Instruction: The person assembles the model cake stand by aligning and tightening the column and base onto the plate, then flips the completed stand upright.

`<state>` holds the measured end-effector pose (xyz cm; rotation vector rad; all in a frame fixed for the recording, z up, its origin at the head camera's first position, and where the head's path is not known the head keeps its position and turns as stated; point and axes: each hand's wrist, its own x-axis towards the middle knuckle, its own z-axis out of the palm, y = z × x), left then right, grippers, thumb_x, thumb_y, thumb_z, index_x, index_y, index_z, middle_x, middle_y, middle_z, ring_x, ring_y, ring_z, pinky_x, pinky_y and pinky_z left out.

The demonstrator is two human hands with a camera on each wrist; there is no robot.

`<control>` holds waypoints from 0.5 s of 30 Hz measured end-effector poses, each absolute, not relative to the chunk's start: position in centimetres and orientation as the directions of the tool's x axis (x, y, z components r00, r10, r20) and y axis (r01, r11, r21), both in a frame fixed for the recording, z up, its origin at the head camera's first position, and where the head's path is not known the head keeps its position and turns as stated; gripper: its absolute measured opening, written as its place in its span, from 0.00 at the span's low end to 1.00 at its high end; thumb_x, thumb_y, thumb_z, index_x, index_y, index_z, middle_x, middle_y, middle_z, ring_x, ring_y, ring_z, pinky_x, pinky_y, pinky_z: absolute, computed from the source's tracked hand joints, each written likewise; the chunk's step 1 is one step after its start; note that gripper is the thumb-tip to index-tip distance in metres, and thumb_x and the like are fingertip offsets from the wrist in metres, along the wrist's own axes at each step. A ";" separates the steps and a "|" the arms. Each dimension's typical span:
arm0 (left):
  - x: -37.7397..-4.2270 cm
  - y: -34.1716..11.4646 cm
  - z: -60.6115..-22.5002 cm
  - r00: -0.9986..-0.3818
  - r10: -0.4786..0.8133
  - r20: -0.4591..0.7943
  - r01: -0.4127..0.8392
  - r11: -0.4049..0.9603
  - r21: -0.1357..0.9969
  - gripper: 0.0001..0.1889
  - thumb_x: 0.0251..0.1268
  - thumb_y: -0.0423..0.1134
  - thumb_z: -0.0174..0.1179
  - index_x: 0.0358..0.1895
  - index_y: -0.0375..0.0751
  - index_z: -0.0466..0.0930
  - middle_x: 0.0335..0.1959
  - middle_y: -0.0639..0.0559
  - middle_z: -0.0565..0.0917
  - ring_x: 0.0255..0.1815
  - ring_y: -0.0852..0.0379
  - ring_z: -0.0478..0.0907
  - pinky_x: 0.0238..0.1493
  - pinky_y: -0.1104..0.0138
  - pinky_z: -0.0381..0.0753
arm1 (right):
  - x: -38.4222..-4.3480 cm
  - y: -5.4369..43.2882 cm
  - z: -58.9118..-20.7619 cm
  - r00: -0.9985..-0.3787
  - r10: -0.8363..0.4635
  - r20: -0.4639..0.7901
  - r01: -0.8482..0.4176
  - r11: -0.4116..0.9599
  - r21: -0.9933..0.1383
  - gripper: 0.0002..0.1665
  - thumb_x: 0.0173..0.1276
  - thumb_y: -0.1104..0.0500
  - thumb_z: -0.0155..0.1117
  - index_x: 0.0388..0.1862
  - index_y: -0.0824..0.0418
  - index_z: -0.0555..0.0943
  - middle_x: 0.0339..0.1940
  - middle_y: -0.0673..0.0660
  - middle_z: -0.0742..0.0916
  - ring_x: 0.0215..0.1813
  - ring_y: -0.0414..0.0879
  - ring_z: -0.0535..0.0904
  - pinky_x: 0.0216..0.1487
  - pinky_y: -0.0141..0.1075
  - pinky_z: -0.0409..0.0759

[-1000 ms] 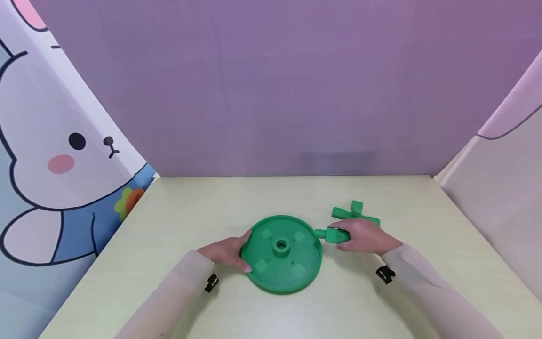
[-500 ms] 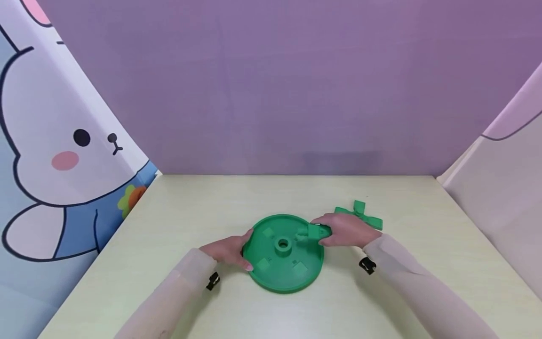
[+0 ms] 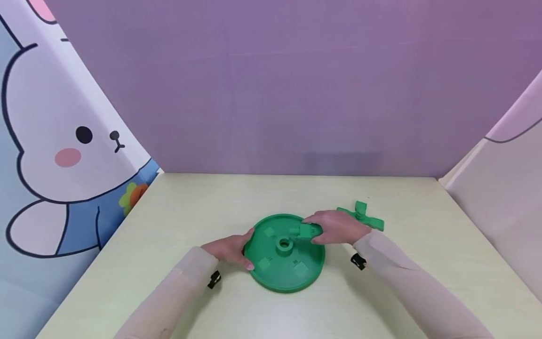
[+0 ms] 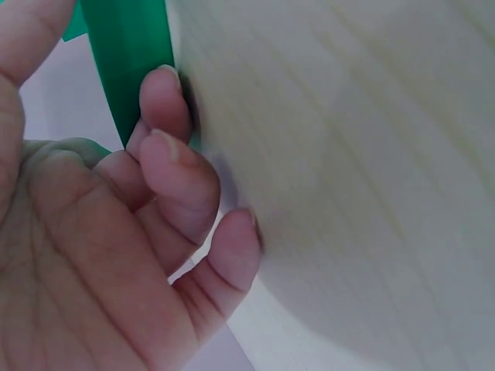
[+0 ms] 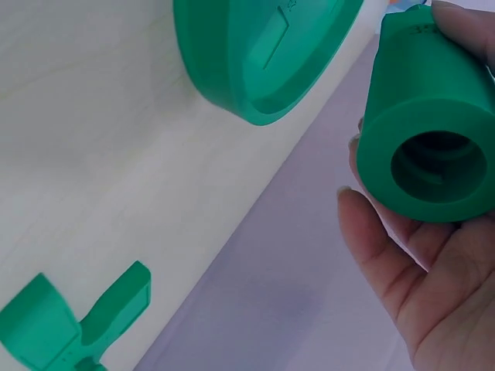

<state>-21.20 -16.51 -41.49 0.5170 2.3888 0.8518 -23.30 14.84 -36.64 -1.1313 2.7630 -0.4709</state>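
Note:
A green round base (image 3: 284,278) with a raised rim and a hollow collar (image 3: 284,246) at its middle lies on the table. My left hand (image 3: 230,249) grips the left side of its rim, thumb at the far side. In the left wrist view, curled fingertips (image 4: 166,100) sit at the rim's edge. My right hand (image 3: 338,227) holds a green tube-shaped piece (image 3: 308,230) sideways over the base's far right part. The right wrist view shows the tube's open round end (image 5: 379,178) facing the camera; its narrow tip points left in the head view.
A green cross-shaped piece (image 3: 361,213) with flat arms lies behind my right hand, partly covered by it. The pale wooden table (image 3: 211,197) ends at a purple cloth wall (image 3: 271,94). A cartoon-printed cloth (image 3: 51,122) hangs at the left.
My right hand has moved left with the tube-shaped piece, from beside the base to over it. My left hand keeps its grip on the rim. The cross-shaped piece stays put.

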 end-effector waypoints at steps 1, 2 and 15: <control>-21.2 -16.5 -41.5 -0.776 0.515 -0.363 0.170 0.726 0.667 0.61 0.50 0.39 0.74 0.75 0.32 0.34 0.70 0.34 0.61 0.70 0.41 0.57 0.67 0.50 0.60 | -23.3 14.8 -36.6 -0.713 -0.702 0.005 -0.663 0.671 -0.331 0.26 0.57 0.58 0.69 0.57 0.61 0.80 0.51 0.55 0.83 0.45 0.44 0.79 0.42 0.35 0.78; -21.2 -16.5 -41.5 -0.776 0.515 -0.364 0.169 0.726 0.667 0.60 0.50 0.39 0.74 0.75 0.32 0.34 0.70 0.34 0.61 0.70 0.41 0.57 0.67 0.50 0.60 | -23.3 14.7 -36.6 -0.712 -0.703 0.005 -0.664 0.670 -0.331 0.26 0.57 0.58 0.68 0.57 0.60 0.80 0.50 0.54 0.84 0.44 0.43 0.78 0.42 0.35 0.78; -21.0 -16.2 -41.1 -0.776 0.499 -0.385 0.144 0.735 0.662 0.60 0.50 0.38 0.74 0.75 0.31 0.34 0.71 0.34 0.59 0.71 0.41 0.55 0.68 0.50 0.59 | -23.4 13.3 -36.2 -0.640 -0.768 -0.016 -0.732 0.616 -0.292 0.22 0.55 0.59 0.69 0.51 0.56 0.83 0.43 0.50 0.83 0.43 0.44 0.78 0.40 0.35 0.78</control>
